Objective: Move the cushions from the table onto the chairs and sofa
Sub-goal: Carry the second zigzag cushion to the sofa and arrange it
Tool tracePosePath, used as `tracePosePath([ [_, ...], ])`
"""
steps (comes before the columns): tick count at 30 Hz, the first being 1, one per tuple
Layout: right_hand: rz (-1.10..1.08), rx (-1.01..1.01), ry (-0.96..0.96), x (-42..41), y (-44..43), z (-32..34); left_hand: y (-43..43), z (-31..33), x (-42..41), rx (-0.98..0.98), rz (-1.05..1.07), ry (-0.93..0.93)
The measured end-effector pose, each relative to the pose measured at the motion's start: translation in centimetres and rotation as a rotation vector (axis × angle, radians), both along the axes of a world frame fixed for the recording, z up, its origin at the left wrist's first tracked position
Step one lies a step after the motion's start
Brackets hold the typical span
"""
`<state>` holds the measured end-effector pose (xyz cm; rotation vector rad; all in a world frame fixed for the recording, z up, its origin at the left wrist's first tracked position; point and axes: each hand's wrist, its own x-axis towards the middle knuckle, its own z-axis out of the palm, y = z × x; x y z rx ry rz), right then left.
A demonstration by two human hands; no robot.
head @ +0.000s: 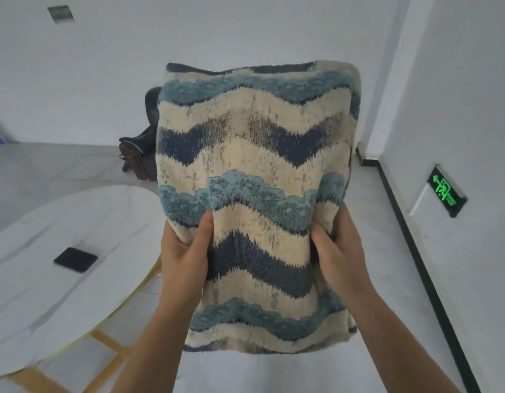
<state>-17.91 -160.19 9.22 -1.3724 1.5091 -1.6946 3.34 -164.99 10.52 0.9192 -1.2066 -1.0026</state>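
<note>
Two bare forearms reach up from the bottom edge, and between them a cushion (257,194) is held up off the floor, filling the middle of the view. Its woven cover carries wavy chevron bands of cream, light blue and navy, and it stands roughly upright, its face turned toward the camera. On one side the left hand (186,251) clamps the cushion's lower left edge, thumb pressed into the front fabric and fingers wrapped behind. Opposite it the right hand (337,251) grips the right edge the same way, thumb on the front. To the left sits a white marble-patterned round table (47,279) with a thin gold rim and wooden legs, and a small black square object (75,260) lies flat on its top. Behind the cushion, partly hidden, a dark leather chair (141,143) stands against the white wall. Low on the right wall glows a green exit sign (445,191).
</note>
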Motion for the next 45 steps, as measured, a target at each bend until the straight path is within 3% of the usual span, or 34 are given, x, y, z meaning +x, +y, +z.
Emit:
tracePosePath([
  [9,0.060,-0.017,0.083,-8.9,-28.1,-1.1,-26.1,-2.2,-9.3,0.016,0.083,0.093],
  [16,-0.044,-0.021,0.031,-20.0,-47.1,2.3,-47.7,1.5,-20.2,0.005,-0.012,0.042],
  [21,-0.102,-0.029,-0.011,-28.9,-59.3,0.6,-60.4,0.8,-29.7,-0.037,-0.066,0.025],
  [28,0.075,-0.016,-0.037,-37.9,-79.5,-2.0,-76.7,-0.9,-38.4,0.031,0.075,0.003],
  [38,0.478,0.026,-0.066,-30.8,-108.4,-2.5,-96.7,-1.9,-31.7,0.128,0.539,0.091],
  [45,0.597,0.010,-0.100,-22.2,-127.2,-3.8,-114.4,-4.5,-23.3,0.174,0.604,0.206],
])
